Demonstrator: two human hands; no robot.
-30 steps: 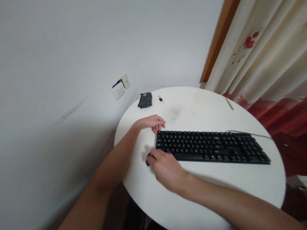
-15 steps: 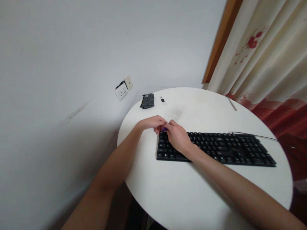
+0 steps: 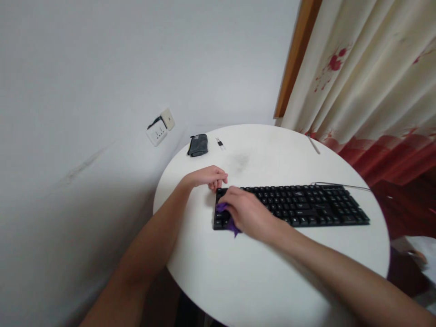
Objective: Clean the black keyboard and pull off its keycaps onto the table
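Hands together at the keyboard's left end, and it's the right hand [image 3: 243, 210] that has the better of it, lying over the keys with fingers bunched around a purple cloth [image 3: 233, 226]! One corner of the cloth pokes out past the keyboard's near edge. Left hand [image 3: 211, 176], wrist bent, sits by the far-left corner, fingers loosely curled; nothing shows in its grasp, and whether it touches that corner, I cannot tell.

Now the relation to watch: the keyboard [image 3: 313, 206] lies with its long axis running crosswise, nearly all its length stretching off to the right of both hands. Right hand nearer, no question, with its forearm crossing the near edge!

Underneath, a round white counter [image 3: 272, 268], with bare room on the near side of the keyboard and a grey smudge [image 3: 240, 160] beyond its left part. Farther past that end, a dark pouch [image 3: 198, 145] and, just beside it, a small black-and-clear piece [image 3: 220, 143], too small to make out. Off the keyboard's far right side runs a cable [image 3: 340, 185]; beyond, a thin stick [image 3: 314, 146] near the rim, and the curtain [image 3: 357, 91] behind!
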